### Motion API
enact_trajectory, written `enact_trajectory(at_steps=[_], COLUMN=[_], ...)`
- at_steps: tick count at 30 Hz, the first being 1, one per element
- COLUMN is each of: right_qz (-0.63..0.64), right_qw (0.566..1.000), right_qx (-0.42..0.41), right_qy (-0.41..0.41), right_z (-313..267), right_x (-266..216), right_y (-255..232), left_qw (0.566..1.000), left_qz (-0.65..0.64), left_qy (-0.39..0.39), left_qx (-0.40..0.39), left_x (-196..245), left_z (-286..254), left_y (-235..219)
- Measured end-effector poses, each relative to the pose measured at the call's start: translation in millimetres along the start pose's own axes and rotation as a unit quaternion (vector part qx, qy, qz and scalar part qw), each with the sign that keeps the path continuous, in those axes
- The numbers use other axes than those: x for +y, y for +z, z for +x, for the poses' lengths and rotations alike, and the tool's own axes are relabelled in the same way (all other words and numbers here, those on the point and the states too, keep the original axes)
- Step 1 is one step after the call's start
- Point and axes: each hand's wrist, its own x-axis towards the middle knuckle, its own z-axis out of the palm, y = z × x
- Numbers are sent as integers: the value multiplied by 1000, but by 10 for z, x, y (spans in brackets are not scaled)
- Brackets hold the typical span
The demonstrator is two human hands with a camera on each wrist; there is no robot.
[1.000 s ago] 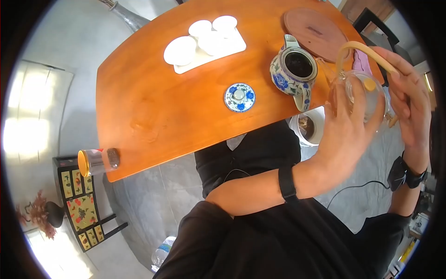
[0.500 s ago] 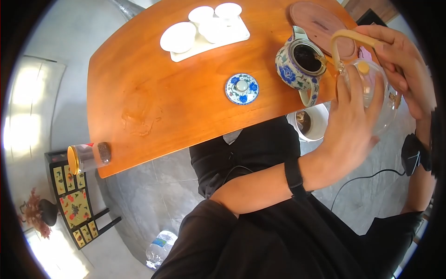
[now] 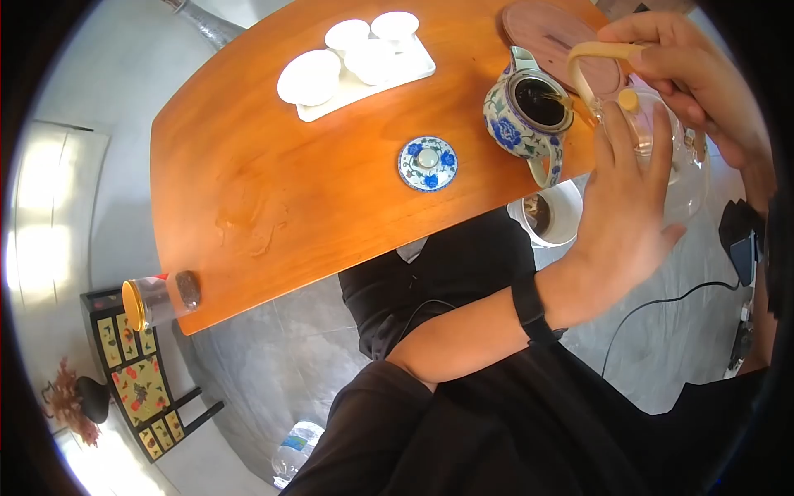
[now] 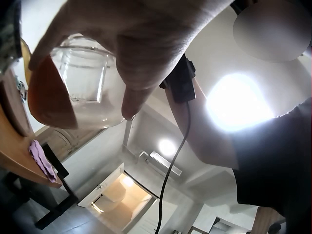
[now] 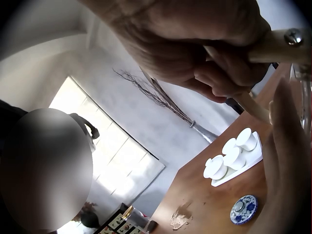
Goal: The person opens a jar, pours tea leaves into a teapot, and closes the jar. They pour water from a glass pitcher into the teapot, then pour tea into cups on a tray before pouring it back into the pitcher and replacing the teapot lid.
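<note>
The right hand [image 3: 703,78] grips the pale curved handle [image 3: 583,70] of a clear glass teapot [image 3: 682,186], also seen from below in the left wrist view. Across its top and yellow-knobbed lid [image 3: 629,101] rests the left hand [image 3: 620,198], fingers spread and fairly straight. Amber liquid [image 4: 51,97] lies toward one side of the tilted glass. The amber-coloured spout end [image 3: 562,101] is over the mouth of a lidless blue-and-white teapot [image 3: 506,128], which holds dark contents. That spout is partly blurred.
On the wooden table [image 3: 331,190] are a blue-flowered lid [image 3: 428,164], white cups on a white tray [image 3: 335,103], a round brown board [image 3: 529,29] and a yellow-capped jar [image 3: 157,302]. A white bin [image 3: 566,215] stands below the table edge.
Both hands have moved slightly left and up in the head view with the glass teapot, whose spout end now lies over the blue-and-white teapot's mouth. The camera view has also shifted.
</note>
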Motion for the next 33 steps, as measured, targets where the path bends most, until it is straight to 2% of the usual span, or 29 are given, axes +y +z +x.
enact_trajectory(at_steps=[26, 33], right_qz=[-21, 28], right_qw=[999, 997], right_qx=[-21, -42], right_qy=[26, 53], right_z=[122, 83], right_x=[-166, -289], right_y=[31, 39], left_qw=[998, 997], left_qz=[-61, -73], left_qy=[-13, -24], left_qx=[27, 11], left_x=[24, 73], left_z=[59, 62], left_y=[-30, -50])
